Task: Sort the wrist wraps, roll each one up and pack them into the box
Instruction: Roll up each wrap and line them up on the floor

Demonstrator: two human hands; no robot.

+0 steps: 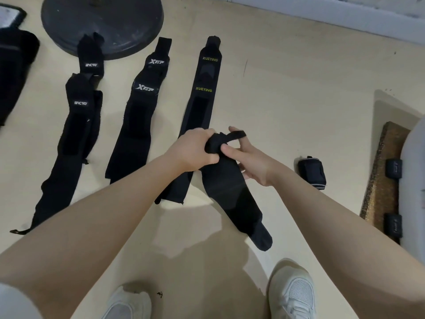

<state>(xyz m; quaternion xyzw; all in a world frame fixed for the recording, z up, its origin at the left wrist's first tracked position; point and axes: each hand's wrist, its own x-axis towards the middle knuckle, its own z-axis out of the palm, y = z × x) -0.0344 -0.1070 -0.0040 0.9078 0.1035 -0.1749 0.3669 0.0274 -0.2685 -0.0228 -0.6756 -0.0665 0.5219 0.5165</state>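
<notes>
I hold a black wrist wrap (232, 196) above the floor. My left hand (193, 150) grips its bunched upper end. My right hand (248, 161) pinches the same end with thumb and fingers, and the wrap's thumb loop (236, 135) sits over my forefinger. The rest of the wrap hangs down toward my feet. On the floor lie flat wraps in stacked pairs: XUEYING (202, 93), XTEP (142, 107) and a third brand (76, 125). One rolled wrap (311, 172) lies on the floor to the right. The box (388, 180) at the right holds two rolled wraps (393, 168).
A round dark weight plate (128, 21) lies at the top left, with more black gear (13, 70) at the far left edge. A pale rounded object (414, 180) overhangs the box. My white shoes (292, 293) stand at the bottom. A white baseboard (322, 17) runs along the top right.
</notes>
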